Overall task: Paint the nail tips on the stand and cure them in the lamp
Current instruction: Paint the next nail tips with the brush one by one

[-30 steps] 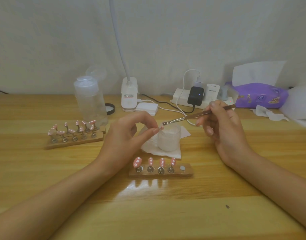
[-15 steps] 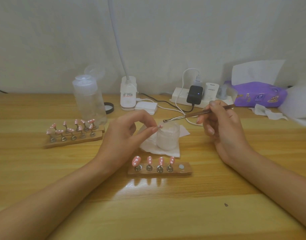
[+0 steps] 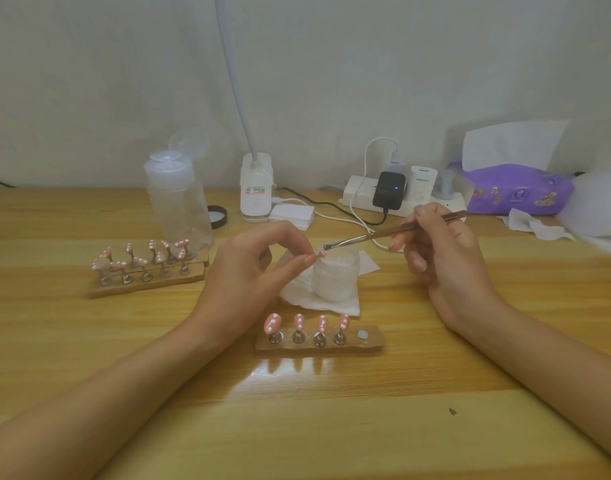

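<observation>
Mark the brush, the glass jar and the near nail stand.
brush [image 3: 366, 236]: head view, metal shaft.
glass jar [image 3: 335, 278]: head view, front wall.
near nail stand [image 3: 375, 344]: head view, bare right end of wooden base.

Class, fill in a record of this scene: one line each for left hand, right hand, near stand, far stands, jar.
left hand: pinches one pink nail tip
right hand: holds a brush, bristles at that tip
near stand: four dotted pink tips, fifth holder empty
far stands: many dotted pink tips
jar: frosted, on white tissue
</observation>
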Available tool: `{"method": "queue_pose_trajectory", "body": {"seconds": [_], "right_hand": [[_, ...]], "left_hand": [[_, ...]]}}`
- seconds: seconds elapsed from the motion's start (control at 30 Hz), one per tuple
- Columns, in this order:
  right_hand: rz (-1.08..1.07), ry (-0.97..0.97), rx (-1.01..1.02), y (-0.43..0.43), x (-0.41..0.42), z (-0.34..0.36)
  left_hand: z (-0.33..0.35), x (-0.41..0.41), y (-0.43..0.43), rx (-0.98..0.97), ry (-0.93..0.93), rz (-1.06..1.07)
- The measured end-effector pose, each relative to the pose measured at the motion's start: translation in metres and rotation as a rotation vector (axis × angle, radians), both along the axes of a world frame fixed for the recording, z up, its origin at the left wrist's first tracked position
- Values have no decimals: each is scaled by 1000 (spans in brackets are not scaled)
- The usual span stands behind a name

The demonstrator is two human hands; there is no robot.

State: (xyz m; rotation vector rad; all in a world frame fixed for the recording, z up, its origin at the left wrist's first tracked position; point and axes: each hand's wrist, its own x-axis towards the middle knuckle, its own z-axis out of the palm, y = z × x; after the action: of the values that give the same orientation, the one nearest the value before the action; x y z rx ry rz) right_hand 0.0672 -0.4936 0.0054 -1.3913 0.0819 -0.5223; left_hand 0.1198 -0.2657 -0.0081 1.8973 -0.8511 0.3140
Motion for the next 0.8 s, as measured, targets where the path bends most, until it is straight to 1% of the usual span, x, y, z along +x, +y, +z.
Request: {"method": "queue_pose_trajectory", "body": {"seconds": [0.13, 0.23, 0.33, 0.47, 0.6, 0.7, 0.8], "right_hand": [[26, -17, -45, 2, 0, 0], [-3, -13, -25, 0, 0, -1], [36, -50, -28, 0, 0, -1], [8, -12, -17, -1, 1, -2], [38, -64, -26, 0, 0, -1], [-2, -20, -32, 0, 1, -2], [12, -56, -7, -1, -1, -1]], "left_hand": [[0, 0, 0, -7, 7, -3], [0, 0, 0, -18, 16, -12], [0, 1, 0, -9, 13, -1], [-1, 1, 0, -8, 13, 1], [-1, 1, 0, -7, 17, 2], [-2, 2, 0, -7, 19, 6], [-1, 2, 0, -13, 22, -2]]}}
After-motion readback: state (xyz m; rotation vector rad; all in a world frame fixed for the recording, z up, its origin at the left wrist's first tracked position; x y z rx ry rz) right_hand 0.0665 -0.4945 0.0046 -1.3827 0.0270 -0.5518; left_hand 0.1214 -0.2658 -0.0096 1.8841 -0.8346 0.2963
